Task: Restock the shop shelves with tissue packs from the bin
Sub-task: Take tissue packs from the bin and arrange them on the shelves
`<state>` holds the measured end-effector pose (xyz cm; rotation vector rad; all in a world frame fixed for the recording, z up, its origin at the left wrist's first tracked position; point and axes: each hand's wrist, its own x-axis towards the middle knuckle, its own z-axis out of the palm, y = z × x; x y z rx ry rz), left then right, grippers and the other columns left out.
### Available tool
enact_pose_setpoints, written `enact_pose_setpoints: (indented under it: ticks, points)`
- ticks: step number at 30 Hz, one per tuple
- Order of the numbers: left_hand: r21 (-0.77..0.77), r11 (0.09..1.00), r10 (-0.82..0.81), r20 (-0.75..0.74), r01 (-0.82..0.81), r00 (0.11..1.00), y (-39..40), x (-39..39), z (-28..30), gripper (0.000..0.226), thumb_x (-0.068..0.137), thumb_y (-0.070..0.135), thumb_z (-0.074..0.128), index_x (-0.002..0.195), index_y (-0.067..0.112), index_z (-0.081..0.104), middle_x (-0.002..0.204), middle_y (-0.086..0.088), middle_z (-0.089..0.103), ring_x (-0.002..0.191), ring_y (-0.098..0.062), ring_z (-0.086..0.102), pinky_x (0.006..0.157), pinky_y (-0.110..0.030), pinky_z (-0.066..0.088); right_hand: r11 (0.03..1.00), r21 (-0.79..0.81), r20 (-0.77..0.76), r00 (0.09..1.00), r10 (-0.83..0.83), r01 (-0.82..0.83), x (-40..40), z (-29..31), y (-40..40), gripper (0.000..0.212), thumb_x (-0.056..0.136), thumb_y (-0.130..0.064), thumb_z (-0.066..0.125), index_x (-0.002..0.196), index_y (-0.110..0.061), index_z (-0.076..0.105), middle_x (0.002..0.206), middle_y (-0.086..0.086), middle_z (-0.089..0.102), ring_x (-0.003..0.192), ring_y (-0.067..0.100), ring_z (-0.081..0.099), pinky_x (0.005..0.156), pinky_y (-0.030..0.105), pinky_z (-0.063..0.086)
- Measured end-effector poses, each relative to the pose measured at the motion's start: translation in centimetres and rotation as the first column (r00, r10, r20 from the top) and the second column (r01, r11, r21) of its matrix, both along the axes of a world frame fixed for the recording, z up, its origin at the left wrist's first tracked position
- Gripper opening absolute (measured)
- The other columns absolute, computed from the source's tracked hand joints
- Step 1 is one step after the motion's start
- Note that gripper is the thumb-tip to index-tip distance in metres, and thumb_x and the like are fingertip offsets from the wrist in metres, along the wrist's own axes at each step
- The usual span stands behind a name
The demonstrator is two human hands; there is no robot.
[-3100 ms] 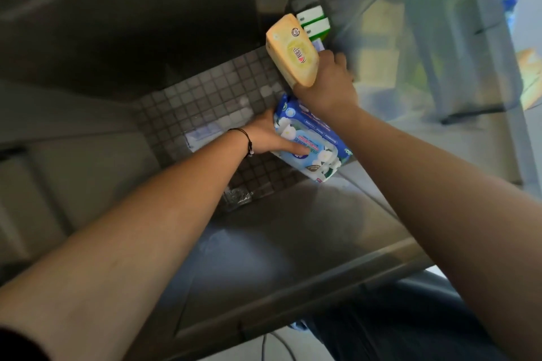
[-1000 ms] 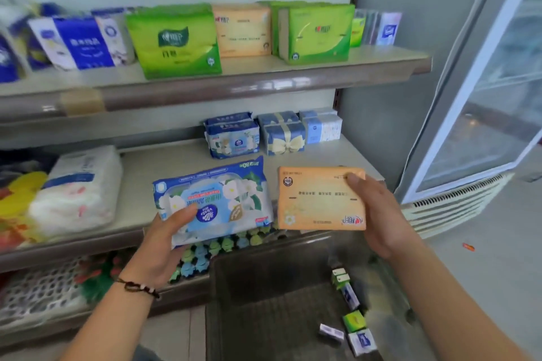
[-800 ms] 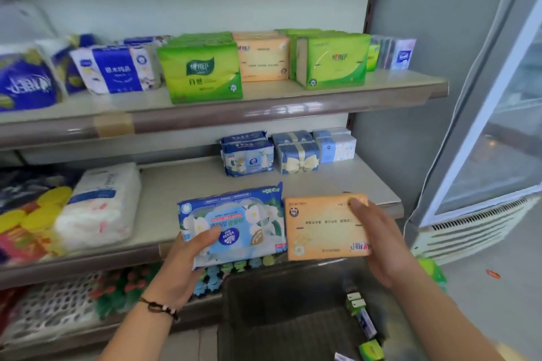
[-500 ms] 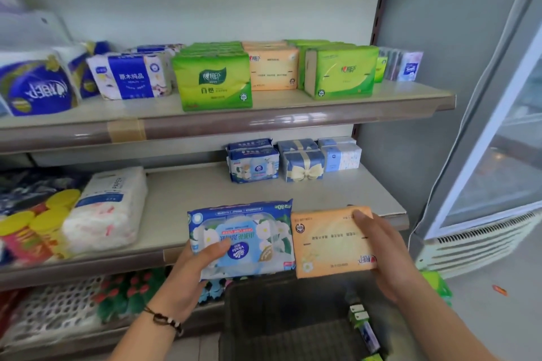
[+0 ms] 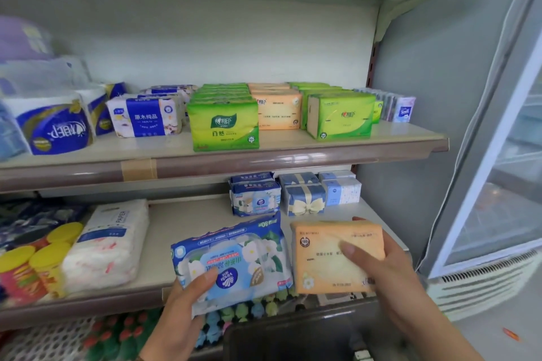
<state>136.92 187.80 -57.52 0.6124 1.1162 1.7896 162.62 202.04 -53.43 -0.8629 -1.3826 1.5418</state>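
Note:
My left hand [image 5: 187, 305] grips a blue flowered wipes pack [image 5: 234, 261] by its lower left corner, thumb on its front. My right hand [image 5: 387, 272] grips an orange tissue pack [image 5: 325, 261] from its right side. Both packs are held up side by side in front of the middle shelf [image 5: 187, 231]. The dark bin [image 5: 293, 334] is below my hands at the bottom edge. Matching blue wipes packs [image 5: 255, 199] stand at the back of the middle shelf, and matching orange packs [image 5: 278, 108] sit on the upper shelf [image 5: 322, 149].
Green tissue packs [image 5: 224, 123] and blue-white packs [image 5: 143, 117] fill the upper shelf. A white paper pack [image 5: 108, 246] and yellow-lidded cans [image 5: 38, 264] sit left on the middle shelf, ribboned blue packs [image 5: 305, 199] at its back. A glass-door fridge [image 5: 498, 184] stands to the right.
I took both packs out of the bin and raised them in front of the shelves. My view has tilted up, so the upper shelf now shows in full.

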Motion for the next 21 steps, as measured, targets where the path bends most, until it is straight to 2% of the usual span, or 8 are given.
enact_pose_setpoints:
  ticks: [3, 6, 9, 11, 13, 17, 19, 21]
  points:
    - [-0.006, 1.000, 0.021, 0.023, -0.021, 1.000, 0.1, -0.6, 0.1, 0.059, 0.066, 0.012, 0.073, 0.123, 0.016, 0.063, 0.108, -0.013, 0.075, 0.089, -0.029, 0.075, 0.062, -0.037, 0.062, 0.999, 0.052, -0.039, 0.999, -0.008, 0.010, -0.8, 1.7, 0.6, 0.090, 0.042, -0.051, 0.095, 0.123, -0.033, 0.060, 0.111, 0.004, 0.074, 0.100, 0.028, 0.073, 0.090, 0.056, 0.056]
    - [0.025, 0.999, 0.018, 0.084, -0.021, 0.996, 0.0, -0.6, 0.6, 0.054, 0.066, 0.014, 0.068, 0.119, 0.014, 0.064, 0.105, -0.017, 0.075, 0.084, -0.032, 0.075, 0.061, -0.040, 0.062, 0.995, 0.095, -0.100, 0.995, -0.026, 0.036, -2.0, 3.6, 1.9, 0.076, 0.055, -0.039, 0.092, 0.123, -0.036, 0.058, 0.110, 0.002, 0.075, 0.099, 0.025, 0.073, 0.087, 0.049, 0.057]
    - [0.019, 0.999, 0.029, 0.145, -0.033, 0.989, 0.0, -0.8, 0.7, 0.056, 0.069, 0.014, 0.065, 0.125, 0.012, 0.061, 0.109, -0.020, 0.073, 0.086, -0.037, 0.074, 0.064, -0.046, 0.062, 0.993, 0.116, -0.150, 0.989, -0.006, 0.024, -3.2, 5.8, 3.1, 0.069, 0.060, -0.034, 0.082, 0.124, -0.032, 0.057, 0.112, 0.002, 0.074, 0.100, 0.024, 0.072, 0.086, 0.047, 0.057]
    - [0.002, 0.998, 0.057, 0.152, -0.058, 0.987, 0.2, -1.2, 0.8, 0.062, 0.067, 0.016, 0.067, 0.129, 0.015, 0.060, 0.112, -0.019, 0.072, 0.096, -0.039, 0.071, 0.068, -0.045, 0.062, 0.990, 0.139, -0.165, 0.986, -0.002, 0.025, -3.9, 7.2, 4.0, 0.070, 0.062, -0.032, 0.081, 0.127, -0.029, 0.055, 0.112, 0.001, 0.074, 0.099, 0.021, 0.072, 0.080, 0.042, 0.058]
    - [0.018, 0.994, 0.101, 0.124, -0.104, 0.987, 0.5, -1.5, 1.9, 0.059, 0.067, 0.017, 0.068, 0.126, 0.018, 0.061, 0.112, -0.016, 0.073, 0.097, -0.035, 0.072, 0.069, -0.043, 0.062, 0.987, 0.155, -0.179, 0.984, -0.014, 0.042, -4.6, 8.6, 5.1, 0.075, 0.064, -0.029, 0.081, 0.132, -0.027, 0.051, 0.112, -0.001, 0.074, 0.096, 0.017, 0.073, 0.073, 0.034, 0.058]
    - [0.083, 0.981, 0.177, 0.020, -0.178, 0.984, 1.2, -2.1, 4.8, 0.043, 0.072, 0.013, 0.062, 0.113, 0.022, 0.065, 0.101, -0.008, 0.077, 0.080, -0.022, 0.076, 0.061, -0.036, 0.062, 0.978, 0.204, -0.182, 0.983, -0.012, 0.049, -5.7, 11.1, 7.1, 0.075, 0.067, -0.027, 0.081, 0.135, -0.022, 0.049, 0.113, -0.001, 0.073, 0.098, 0.015, 0.072, 0.071, 0.028, 0.057]
    - [0.117, 0.975, 0.191, -0.016, -0.188, 0.981, 1.4, -2.7, 6.0, 0.049, 0.072, 0.014, 0.063, 0.121, 0.018, 0.063, 0.104, -0.008, 0.076, 0.084, -0.022, 0.075, 0.062, -0.033, 0.062, 0.973, 0.226, -0.163, 0.987, -0.008, 0.046, -6.3, 12.0, 8.1, 0.071, 0.074, -0.023, 0.082, 0.137, -0.022, 0.048, 0.115, 0.000, 0.072, 0.102, 0.017, 0.071, 0.075, 0.031, 0.057]
    - [0.130, 0.973, 0.201, -0.066, -0.191, 0.977, 1.6, -3.3, 7.2, 0.063, 0.067, 0.021, 0.073, 0.129, 0.015, 0.060, 0.108, -0.007, 0.075, 0.089, -0.021, 0.075, 0.066, -0.032, 0.062, 0.969, 0.245, -0.138, 0.990, -0.001, 0.035, -6.9, 12.7, 8.9, 0.069, 0.079, -0.021, 0.081, 0.139, -0.023, 0.046, 0.117, 0.000, 0.071, 0.104, 0.018, 0.071, 0.080, 0.035, 0.058]
